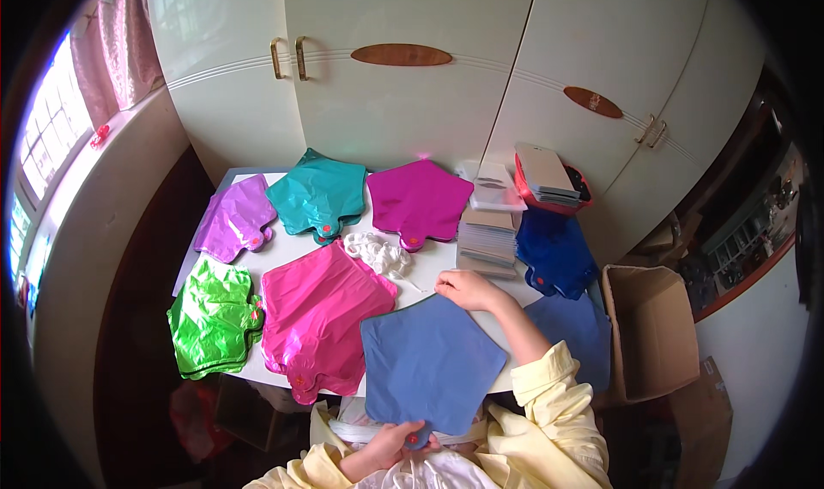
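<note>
A flat blue-grey star-shaped foil balloon (433, 364) lies spread over the table's front edge and reaches down toward my lap. My left hand (390, 448) is closed on its lower tab, beside a small red mark. At the balloon's far tip, the bent fingers of my right hand (468, 290) pinch the edge; the fingertips are partly hidden. Just left of it lies a pink foil balloon stack (326, 313). A bundle of white ribbon or cord (378, 254) rests beyond, with a loose end trailing near my right hand.
Around the white table (433, 276) lie green (213, 317), lilac (233, 218), teal (318, 195), magenta (419, 199) and dark blue (556, 253) foil balloons. Stacked cards (487, 242) stand near a red basket (549, 199). A cardboard box (648, 334) sits right; cabinets (403, 111) rise behind.
</note>
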`<state>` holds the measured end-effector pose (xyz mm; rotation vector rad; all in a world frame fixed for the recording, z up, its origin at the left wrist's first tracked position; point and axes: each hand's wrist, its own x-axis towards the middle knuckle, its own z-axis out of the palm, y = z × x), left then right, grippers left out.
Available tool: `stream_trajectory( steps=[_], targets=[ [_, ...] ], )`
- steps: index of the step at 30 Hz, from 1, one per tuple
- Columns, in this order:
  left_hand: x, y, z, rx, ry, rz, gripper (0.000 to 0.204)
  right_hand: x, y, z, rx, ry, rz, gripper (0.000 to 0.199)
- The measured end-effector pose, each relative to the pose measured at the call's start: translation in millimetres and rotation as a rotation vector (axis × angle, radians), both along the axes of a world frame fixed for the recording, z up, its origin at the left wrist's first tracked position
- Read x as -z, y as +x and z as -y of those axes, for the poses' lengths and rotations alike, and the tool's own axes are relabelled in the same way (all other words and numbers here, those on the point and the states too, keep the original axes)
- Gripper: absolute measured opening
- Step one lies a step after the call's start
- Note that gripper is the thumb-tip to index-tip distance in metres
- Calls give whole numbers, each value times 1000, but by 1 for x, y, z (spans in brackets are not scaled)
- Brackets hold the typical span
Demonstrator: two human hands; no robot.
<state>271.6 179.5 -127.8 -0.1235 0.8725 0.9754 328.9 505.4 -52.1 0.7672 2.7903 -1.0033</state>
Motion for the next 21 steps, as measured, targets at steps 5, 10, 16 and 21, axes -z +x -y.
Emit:
stream_trajectory(
  steps=[5, 10, 16, 21],
  targets=[
    [-16, -4, -7, -88, 18, 316, 52, 9, 5, -2, -56, 18, -35, 24],
    [-1, -3, -6, -35, 26, 348, 48, 15, 7, -7, 31, 27, 1, 22],
    [-9, -1, -12, 18, 45, 281, 29, 14, 12, -4, -19, 78, -101, 23],
    [-12, -4, -15, 103, 95, -39, 24, -3, 17, -3, 89, -83, -126, 22]
  ],
)
